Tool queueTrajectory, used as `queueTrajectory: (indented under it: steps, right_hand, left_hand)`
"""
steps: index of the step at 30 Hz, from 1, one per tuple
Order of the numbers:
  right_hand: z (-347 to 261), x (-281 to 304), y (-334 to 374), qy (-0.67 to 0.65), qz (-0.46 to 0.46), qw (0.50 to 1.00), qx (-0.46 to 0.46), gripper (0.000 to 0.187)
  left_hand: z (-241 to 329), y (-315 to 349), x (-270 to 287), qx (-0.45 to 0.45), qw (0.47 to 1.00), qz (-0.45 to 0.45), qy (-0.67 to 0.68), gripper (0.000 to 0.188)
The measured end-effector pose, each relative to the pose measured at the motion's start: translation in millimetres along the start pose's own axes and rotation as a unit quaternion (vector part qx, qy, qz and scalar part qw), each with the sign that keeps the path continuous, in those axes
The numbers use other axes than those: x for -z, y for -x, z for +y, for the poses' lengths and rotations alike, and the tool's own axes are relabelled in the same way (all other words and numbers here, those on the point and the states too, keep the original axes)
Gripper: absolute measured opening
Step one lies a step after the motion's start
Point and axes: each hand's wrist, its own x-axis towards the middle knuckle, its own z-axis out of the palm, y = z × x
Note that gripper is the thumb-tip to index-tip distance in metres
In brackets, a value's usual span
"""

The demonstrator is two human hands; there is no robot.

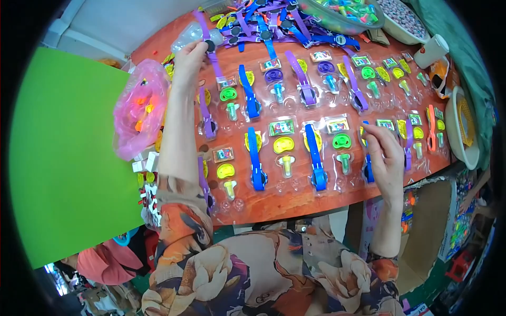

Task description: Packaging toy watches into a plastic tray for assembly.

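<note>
My left hand [190, 59] is at the far left of the table, closed on a purple toy watch [215, 64] with a dark round face. Its strap hangs upright beside the watch pile. At right front, my right hand [387, 160] has its fingers curled at the top of a blue toy watch [368, 171] in a clear plastic tray; the fingers partly cover the strap. Two rows of clear trays hold blue and purple toy watches, such as a blue watch [256, 158], with small picture pieces [281, 127], pacifier-shaped toys [283, 144] and small bottle-shaped toys [286, 166].
A pile of blue and purple toy watches [266, 35] lies at the back, beside a tub [363, 23] of small bottle-shaped toys. A pink plastic bag [138, 113] sits on the left. A white cup [432, 51] and a white basin [454, 126] stand right. Below is a cardboard box [428, 226].
</note>
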Motion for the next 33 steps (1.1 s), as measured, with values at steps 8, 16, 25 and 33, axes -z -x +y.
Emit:
queueTrajectory:
  steps: [8, 16, 25, 33]
  right_hand:
    - [-32.2, -67.2, -32.4, -0.457, -0.105, 0.877, -0.101, 0.041]
    - [-39.2, -46.0, 16.8, -0.521, -0.145, 0.839, 0.06, 0.028]
    - [-65.1, -38.5, 41.2, -0.418, -0.084, 0.886, 0.181, 0.019]
    - [-69.5, -55.0, 69.5, -0.348, -0.077, 0.908, -0.22, 0.017]
  left_hand:
    - [66.4, 165.4, -59.1, 0.083, 0.936, -0.306, 0.151, 0.024]
    - [49.0, 228.0, -85.6, -0.04, 0.96, -0.277, 0.016, 0.021]
    - [36.0, 287.5, -107.3, 0.241, 0.799, -0.308, 0.456, 0.038]
    - [34.8, 278.3, -111.5, 0.08, 0.952, -0.172, 0.238, 0.02]
